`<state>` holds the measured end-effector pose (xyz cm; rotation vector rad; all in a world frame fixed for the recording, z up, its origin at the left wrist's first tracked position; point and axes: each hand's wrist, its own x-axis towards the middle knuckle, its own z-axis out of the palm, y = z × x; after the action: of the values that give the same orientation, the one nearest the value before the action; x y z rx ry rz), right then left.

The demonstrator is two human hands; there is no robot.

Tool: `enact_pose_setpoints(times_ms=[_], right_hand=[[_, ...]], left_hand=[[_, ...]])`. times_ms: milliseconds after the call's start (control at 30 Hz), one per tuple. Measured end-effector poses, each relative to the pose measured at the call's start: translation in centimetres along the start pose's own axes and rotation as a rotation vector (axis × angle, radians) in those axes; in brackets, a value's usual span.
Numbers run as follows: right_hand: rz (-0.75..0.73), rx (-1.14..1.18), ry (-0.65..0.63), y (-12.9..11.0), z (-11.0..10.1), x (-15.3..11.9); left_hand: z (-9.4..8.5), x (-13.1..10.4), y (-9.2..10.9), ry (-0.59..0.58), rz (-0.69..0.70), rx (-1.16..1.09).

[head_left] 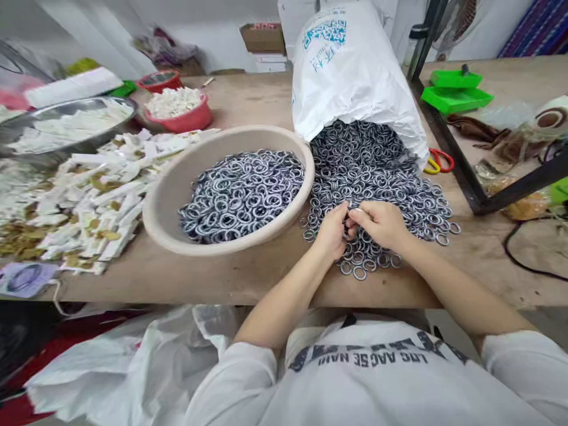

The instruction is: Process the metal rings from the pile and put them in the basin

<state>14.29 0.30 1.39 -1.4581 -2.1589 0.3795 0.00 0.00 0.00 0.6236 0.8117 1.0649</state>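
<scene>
Beside loose rings (377,183), basin (177,180) (beige)

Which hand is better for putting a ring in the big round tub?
Probably the left hand: the beige tub stands on that side. The right hand is farther from it, with the left hand in between.

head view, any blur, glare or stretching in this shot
Head view: small highlights on the gray rings; head view: white bag bright, blue print visible; head view: left hand and right hand fairly clear, the shirt softer; head view: outer edges look stretched, as from a wide lens.
</scene>
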Motion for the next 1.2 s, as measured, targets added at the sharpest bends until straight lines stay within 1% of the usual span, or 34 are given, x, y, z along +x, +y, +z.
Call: enact_pose_setpoints(times_ms=[67,133,167,233,267,300,367,467,533,567,633,667,700,800,867,900,967,1000,1100,1200], right_hand=[[0.011,-0.042,0.034,-0.4,0.5,0.6],[0.064,-0.097,0.073,-0.1,0.5,1.6],[0.109,-0.132,0.1,0.4,0.3,2.3],[0.253,-0.202,0.153,1.8,-0.3,3.8],[0.278,-0.254,0.158,2.5,-0.6,4.5],[0.272,-0.309,0.129,3.1,-0.7,5.2],[0.225,-0.403,0.043,3.8,-0.6,6.3],[0.168,-0.473,-0.072,3.5,0.5,7.2],[0.168,-0.476,-0.093,3.2,0.9,7.6],[0.178,-0.462,-0.078,3.2,0.8,7.7],[0.19,-0.352,-0.033,3.2,0.1,7.6],[0.186,-0.229,-0.035,3.2,-0.5,7.3],[0.177,-0.06,-0.063,3.1,-1.2,6.9],[0.167,0.571,-0.271,2.3,-2.7,5.0],[0.207,0.849,-0.337,1.4,-2.9,3.6],[0.231,0.935,-0.334,1.0,-2.7,3.0],[0.266,1.039,-0.266,0.2,-2.0,2.1],[0.269,1.07,-0.214,-0.1,-1.6,1.8],[0.224,1.104,-0.086,-0.6,-0.8,1.1],[0.165,1.107,-0.05,-0.9,-0.6,0.8]], left_hand=[[-0.3,0.2,0.4,-0.014,-0.02,-0.015],[-0.5,0.1,0.7,-0.048,-0.034,-0.02],[-0.4,0.0,0.8,-0.08,-0.041,-0.016],[-0.3,-0.4,1.0,-0.144,-0.041,-0.008],[-0.3,-0.6,1.1,-0.161,-0.032,-0.009],[-0.3,-0.7,1.2,-0.158,-0.017,-0.015],[-0.5,-0.7,1.5,-0.101,0.032,-0.029],[-1.1,-0.2,2.2,-0.007,0.1,-0.043],[-1.6,0.2,2.5,0.032,0.12,-0.047],[-1.8,0.3,2.5,0.051,0.119,-0.047],[-2.0,0.6,2.6,0.09,0.116,-0.039],[-2.1,0.6,2.5,0.104,0.118,-0.023],[-2.0,0.6,2.3,0.113,0.124,0.006],[-1.5,0.4,1.6,0.104,0.195,0.172],[-1.0,0.1,1.1,0.042,0.268,0.304],[-0.8,-0.1,0.8,-0.001,0.299,0.353],[-0.6,-0.3,0.5,-0.061,0.326,0.386],[-0.5,-0.4,0.3,-0.069,0.321,0.375],[-0.3,-0.5,0.2,-0.046,0.282,0.296],[-0.1,-0.7,0.1,-0.073,0.244,0.266]])
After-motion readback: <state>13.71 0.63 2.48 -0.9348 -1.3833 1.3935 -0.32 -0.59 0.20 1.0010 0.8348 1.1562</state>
